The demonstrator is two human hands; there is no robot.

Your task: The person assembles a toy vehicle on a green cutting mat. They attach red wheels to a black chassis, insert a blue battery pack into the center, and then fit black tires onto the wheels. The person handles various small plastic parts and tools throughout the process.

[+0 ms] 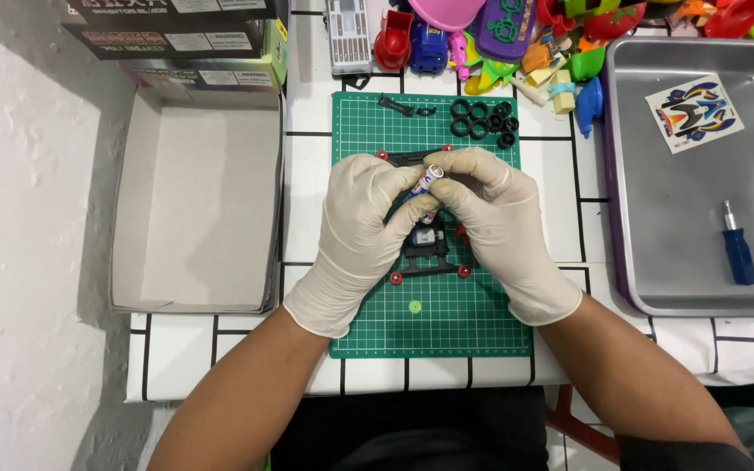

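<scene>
Over the chassis (427, 249), battery (429, 180) in both hands (434, 218).

**Layout on the desk**

Cutting mat (368, 327) at centre of desk (307, 113), chassis (429, 253) on it, tyres (482, 120) at its far edge. Open box (194, 183) to the left. Tray (700, 209) to the right, screwdriver (737, 244) and sticker sheet (694, 112) inside. Toys (517, 44) behind.

One view only: head cam, worn by the person, looking nearly straight down at the tabletop (307, 157) from close above. Forearms enter from the bottom edge; green cutting mat (429, 323) sits mid-frame, open cardboard box (198, 201) to the left, metal tray (700, 201) to the right.
</scene>
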